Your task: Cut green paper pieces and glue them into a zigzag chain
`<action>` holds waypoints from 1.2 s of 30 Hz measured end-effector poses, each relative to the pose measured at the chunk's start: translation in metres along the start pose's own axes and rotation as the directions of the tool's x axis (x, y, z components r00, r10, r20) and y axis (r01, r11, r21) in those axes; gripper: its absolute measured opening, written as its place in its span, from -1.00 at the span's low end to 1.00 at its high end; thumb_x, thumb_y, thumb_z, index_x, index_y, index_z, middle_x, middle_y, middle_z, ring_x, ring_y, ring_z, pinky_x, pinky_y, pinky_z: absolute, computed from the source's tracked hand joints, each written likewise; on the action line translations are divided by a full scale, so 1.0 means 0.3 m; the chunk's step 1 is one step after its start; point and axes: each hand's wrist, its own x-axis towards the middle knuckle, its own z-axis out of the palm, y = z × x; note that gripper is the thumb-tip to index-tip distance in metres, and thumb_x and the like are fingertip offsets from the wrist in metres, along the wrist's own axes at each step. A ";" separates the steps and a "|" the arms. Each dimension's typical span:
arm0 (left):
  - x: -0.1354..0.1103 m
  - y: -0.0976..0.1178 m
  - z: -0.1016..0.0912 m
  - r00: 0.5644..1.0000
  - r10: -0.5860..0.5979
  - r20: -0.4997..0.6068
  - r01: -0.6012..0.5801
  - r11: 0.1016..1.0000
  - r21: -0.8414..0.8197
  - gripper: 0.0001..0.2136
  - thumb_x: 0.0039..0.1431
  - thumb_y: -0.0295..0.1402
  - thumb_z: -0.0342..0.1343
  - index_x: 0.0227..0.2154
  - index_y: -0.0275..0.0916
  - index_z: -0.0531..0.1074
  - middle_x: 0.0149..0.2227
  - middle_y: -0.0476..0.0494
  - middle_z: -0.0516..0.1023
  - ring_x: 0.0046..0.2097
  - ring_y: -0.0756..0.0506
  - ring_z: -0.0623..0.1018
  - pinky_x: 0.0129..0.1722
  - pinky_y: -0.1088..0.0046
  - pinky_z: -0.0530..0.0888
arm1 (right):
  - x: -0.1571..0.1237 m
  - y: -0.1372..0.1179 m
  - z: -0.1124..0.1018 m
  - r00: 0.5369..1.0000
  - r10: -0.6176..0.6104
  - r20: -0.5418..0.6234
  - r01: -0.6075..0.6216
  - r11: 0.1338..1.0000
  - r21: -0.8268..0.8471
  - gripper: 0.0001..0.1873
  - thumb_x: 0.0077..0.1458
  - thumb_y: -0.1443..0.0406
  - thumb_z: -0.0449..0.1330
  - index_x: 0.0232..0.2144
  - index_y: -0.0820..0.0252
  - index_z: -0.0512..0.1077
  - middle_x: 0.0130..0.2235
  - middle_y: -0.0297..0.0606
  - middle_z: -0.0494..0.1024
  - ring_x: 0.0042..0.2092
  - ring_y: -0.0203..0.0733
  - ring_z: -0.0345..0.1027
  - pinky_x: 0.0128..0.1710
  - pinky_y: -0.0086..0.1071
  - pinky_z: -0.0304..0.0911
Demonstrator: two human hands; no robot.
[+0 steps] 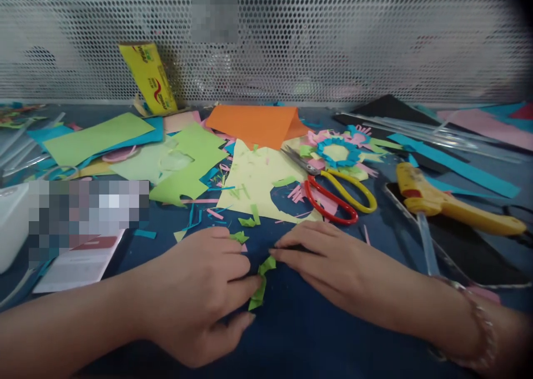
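A small folded strip of green paper [262, 276] stands on the dark blue tabletop between my hands. My left hand [200, 290] curls around its near side, index fingertip against the strip and thumb close to its lower end. The fingertips of my right hand [320, 257] come together at the strip's upper end. Beside my left knuckles lies a green paper scrap [239, 237], partly hidden, with another folded green scrap [251, 218] just beyond. Scissors [328, 187] with one red and one yellow handle rest past my right hand, blades partly apart.
A yellow glue gun [445, 201] lies over a black phone [478, 245] at right. Cut paper, including an orange sheet [254, 122] and pale yellow sheet [258, 173], spreads behind. A blue paper ring [338, 152], clear glue sticks [416, 129] and a perforated metal panel [291, 45] are farther back.
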 end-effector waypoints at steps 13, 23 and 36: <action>0.041 0.017 0.044 0.817 -0.576 -0.014 0.527 0.756 -0.389 -0.84 0.00 -0.39 0.09 -0.30 -0.18 0.37 -0.35 -0.04 0.45 -0.32 -0.03 0.42 -0.32 0.47 0.36 | 0.003 -0.025 -0.003 0.932 0.302 -0.202 -0.248 0.935 0.253 -0.80 0.06 0.45 0.12 -0.24 0.19 0.42 -0.27 -0.25 0.45 -0.20 -0.32 0.34 -0.16 -0.48 0.31; 0.074 0.017 0.007 0.712 -0.701 0.040 0.597 0.575 -0.560 -0.83 -0.01 -0.34 0.08 -0.35 -0.23 0.49 -0.42 -0.04 0.54 -0.44 0.01 0.41 -0.47 0.55 0.32 | 0.020 -0.036 -0.003 0.936 0.236 -0.260 -0.223 0.972 0.079 -0.74 0.10 0.31 0.13 -0.13 0.24 0.38 -0.19 -0.15 0.41 -0.13 -0.23 0.30 -0.11 -0.34 0.30; 0.096 0.030 0.018 0.723 -0.689 0.061 0.508 0.470 -0.722 -0.86 0.01 -0.33 0.08 -0.45 -0.28 0.48 -0.48 -0.04 0.49 -0.42 0.00 0.41 -0.42 0.52 0.33 | 0.032 -0.061 -0.020 0.976 -0.020 -0.215 -0.049 0.950 -0.308 -0.78 0.19 0.39 -0.04 -0.34 0.29 0.40 -0.39 -0.19 0.42 -0.28 -0.21 0.29 -0.25 -0.29 0.25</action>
